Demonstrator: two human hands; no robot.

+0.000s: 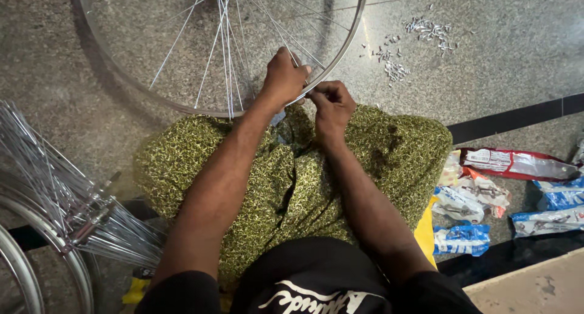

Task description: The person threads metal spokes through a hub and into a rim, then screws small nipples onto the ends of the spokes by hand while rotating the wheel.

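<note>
- Both grips closed: left hand (283, 78) clamps the wheel rim (340, 49); right hand (329, 102) pinches something small at it.
- Step, seemingly: lacing spokes (226, 52).
- Spoke nipples (395, 69) lie scattered on the floor.

Two hands are working at the rim: the left hand (285, 78) and the right hand (330, 104). One wheel rim (340, 51) is lying ahead. Two more rims (24, 271) are showing at bottom left. About seven plastic packets (517, 163) are sitting at right. The small metal nipples (395, 70) are scattering beyond counting.
</note>
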